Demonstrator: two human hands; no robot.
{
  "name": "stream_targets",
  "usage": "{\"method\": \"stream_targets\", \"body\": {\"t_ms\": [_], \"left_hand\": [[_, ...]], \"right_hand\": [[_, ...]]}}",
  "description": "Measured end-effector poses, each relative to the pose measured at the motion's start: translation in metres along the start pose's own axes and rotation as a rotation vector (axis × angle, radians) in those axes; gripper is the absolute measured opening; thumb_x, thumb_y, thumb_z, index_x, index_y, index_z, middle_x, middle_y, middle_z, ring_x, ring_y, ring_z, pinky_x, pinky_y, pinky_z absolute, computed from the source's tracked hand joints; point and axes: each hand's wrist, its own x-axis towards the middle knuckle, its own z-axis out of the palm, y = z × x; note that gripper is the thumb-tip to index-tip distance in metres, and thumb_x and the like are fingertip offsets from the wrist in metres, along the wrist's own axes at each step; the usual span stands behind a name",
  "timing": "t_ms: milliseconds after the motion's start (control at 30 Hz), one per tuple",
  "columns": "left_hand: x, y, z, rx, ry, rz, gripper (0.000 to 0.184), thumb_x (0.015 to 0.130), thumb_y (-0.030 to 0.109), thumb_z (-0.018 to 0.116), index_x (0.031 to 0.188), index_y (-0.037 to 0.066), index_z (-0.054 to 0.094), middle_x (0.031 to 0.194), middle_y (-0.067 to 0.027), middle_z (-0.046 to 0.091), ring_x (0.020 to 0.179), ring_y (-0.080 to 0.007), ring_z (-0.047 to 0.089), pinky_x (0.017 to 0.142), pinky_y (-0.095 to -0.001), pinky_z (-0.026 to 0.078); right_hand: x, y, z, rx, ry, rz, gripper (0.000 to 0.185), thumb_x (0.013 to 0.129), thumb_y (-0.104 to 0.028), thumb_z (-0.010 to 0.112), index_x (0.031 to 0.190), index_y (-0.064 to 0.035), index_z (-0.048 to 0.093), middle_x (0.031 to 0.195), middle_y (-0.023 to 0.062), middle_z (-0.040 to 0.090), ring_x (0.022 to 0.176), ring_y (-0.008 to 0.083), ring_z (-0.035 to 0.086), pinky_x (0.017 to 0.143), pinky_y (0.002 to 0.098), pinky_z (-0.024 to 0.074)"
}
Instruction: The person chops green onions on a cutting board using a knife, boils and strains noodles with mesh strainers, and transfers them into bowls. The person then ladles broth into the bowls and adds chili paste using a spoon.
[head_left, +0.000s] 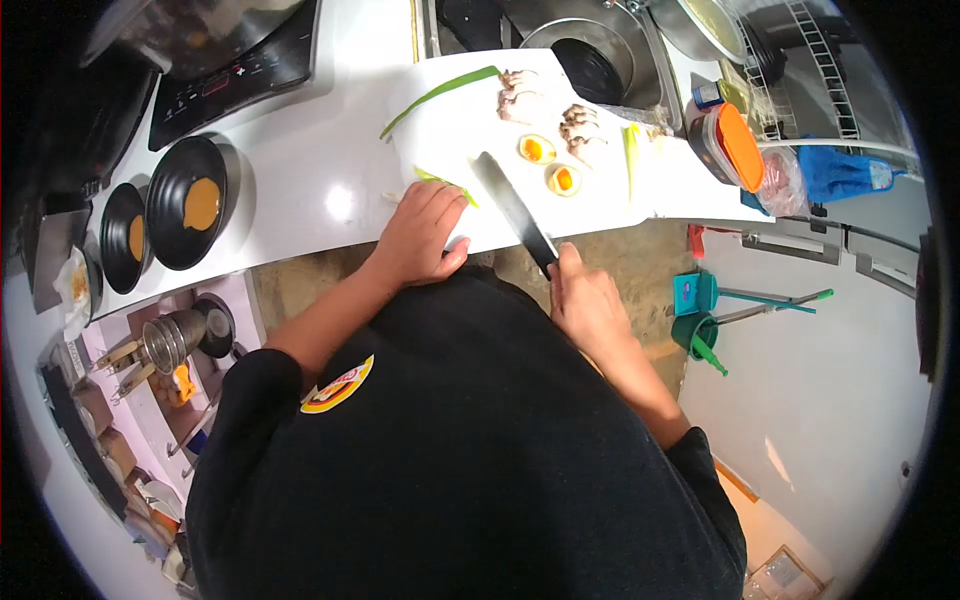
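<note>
My right hand (pixel 592 305) is wrapped round the dark handle of a kitchen knife (pixel 513 203), its blade slanting up and left over the white cutting board (pixel 450 140). At the board's near edge, my left hand (pixel 425 232) has its fingers together, pressing on a green onion piece (pixel 452 186) partly hidden beneath them. A long green onion leaf (pixel 438 98) lies farther back. Right of the blade are two soft-boiled egg halves (pixel 537 150), two groups of sliced meat (pixel 518 97) and a pale green stalk (pixel 632 165).
Two black bowls with brown sauce, one large (pixel 172 225) and one small (pixel 115 255), stand at the left. Behind them are an induction cooker (pixel 235 90) and a large pot (pixel 190 35). A sink (pixel 655 75) lies behind the board; an orange-lidded container (pixel 738 148) stands right.
</note>
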Motion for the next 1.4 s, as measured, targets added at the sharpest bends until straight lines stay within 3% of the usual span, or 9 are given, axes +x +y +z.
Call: {"method": "stream_targets", "body": {"t_ms": [267,500,667,1000,1067,1267,1400], "left_hand": [[-0.002,0.001,0.007,0.086,0.043,-0.04,0.046,0.066,0.021,0.063,0.104,-0.002,0.053,0.11,-0.0141,0.051,0.107,-0.0306,0.045,0.092,-0.0421,0.036],[-0.003,0.003,0.006,0.155,0.078,-0.055,0.048,0.065,0.021,0.065,0.107,0.0,0.054,0.114,-0.0133,0.049,0.11,-0.0331,0.042,0.093,-0.0422,0.036],[0.001,-0.003,0.008,0.013,0.056,-0.057,0.053,0.065,0.018,0.065,0.111,-0.003,0.05,0.116,-0.0169,0.047,0.112,-0.0359,0.041,0.097,-0.0436,0.035],[0.001,-0.003,0.002,0.057,0.05,-0.038,0.056,0.064,0.02,0.066,0.112,-0.003,0.048,0.115,-0.0167,0.048,0.109,-0.034,0.044,0.093,-0.0428,0.037],[0.001,-0.003,0.002,0.102,0.004,-0.078,0.057,0.065,0.026,0.065,0.111,-0.003,0.05,0.114,-0.0151,0.05,0.111,-0.0298,0.044,0.095,-0.0412,0.034],[0.001,-0.002,-0.003,0.058,-0.024,-0.086,0.059,0.063,0.025,0.067,0.112,-0.002,0.05,0.116,-0.0149,0.049,0.111,-0.0303,0.043,0.093,-0.0415,0.035],[-0.003,-0.009,0.002,0.04,0.014,-0.034,0.059,0.062,0.024,0.067,0.111,-0.003,0.051,0.117,-0.0152,0.049,0.111,-0.031,0.043,0.093,-0.0412,0.035]], "right_hand": [[0.004,-0.003,0.001,-0.002,-0.164,0.027,0.016,0.089,-0.018,0.042,0.092,-0.0017,0.041,0.065,0.0294,0.057,0.067,0.0478,0.057,0.063,0.0554,0.0453],[0.005,0.003,-0.002,-0.02,-0.125,0.071,0.014,0.088,-0.016,0.041,0.093,-0.0024,0.041,0.068,0.0285,0.058,0.07,0.0477,0.058,0.066,0.0555,0.0449],[0.013,-0.005,-0.002,-0.045,-0.145,0.004,0.014,0.087,-0.014,0.04,0.092,-0.0016,0.042,0.067,0.0282,0.058,0.069,0.0468,0.058,0.064,0.0551,0.0457],[0.025,-0.011,-0.007,-0.068,-0.182,-0.036,0.015,0.086,-0.011,0.039,0.094,0.0008,0.042,0.069,0.028,0.059,0.071,0.0472,0.059,0.066,0.0543,0.0461],[0.028,-0.014,-0.008,-0.021,-0.239,-0.021,0.013,0.085,-0.009,0.039,0.093,0.0015,0.042,0.069,0.0292,0.058,0.071,0.0475,0.058,0.066,0.0546,0.0454],[-0.016,0.014,-0.024,-0.045,-0.301,0.076,0.012,0.085,-0.009,0.041,0.091,0.001,0.041,0.069,0.0306,0.057,0.07,0.0471,0.058,0.064,0.054,0.0445],[-0.003,0.001,-0.027,-0.048,-0.254,0.022,0.014,0.087,-0.012,0.04,0.093,0.0009,0.041,0.071,0.0308,0.057,0.073,0.0467,0.058,0.066,0.0539,0.0445]]}}
